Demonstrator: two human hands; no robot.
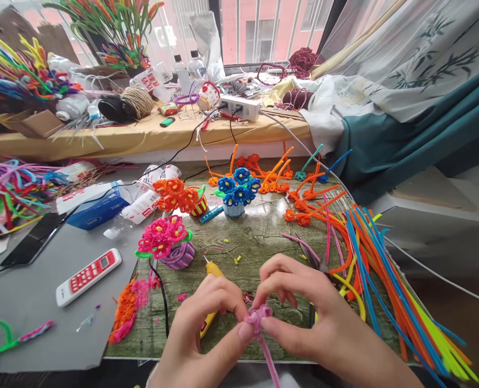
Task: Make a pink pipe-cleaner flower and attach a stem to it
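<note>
Near the table's front edge, a small pink pipe-cleaner flower (257,318) is pinched between my left hand (213,323) and my right hand (304,307). Its pink stem (268,358) hangs down toward me. A yellow glue gun or similar tool (213,269) lies partly hidden behind my left hand. Pliers or scissors (310,250) with dark handles rest behind my right hand. Beyond are potted pipe-cleaner flowers: pink (163,237), orange (176,195) and blue (239,187).
Orange flowers with stems (304,207) lie at the back right, and many loose pipe cleaners (401,291) at the right. A red-and-white remote or phone (89,276), a blue box (97,207) and a black cable (164,302) are at the left. A power strip (241,108) sits on the sill.
</note>
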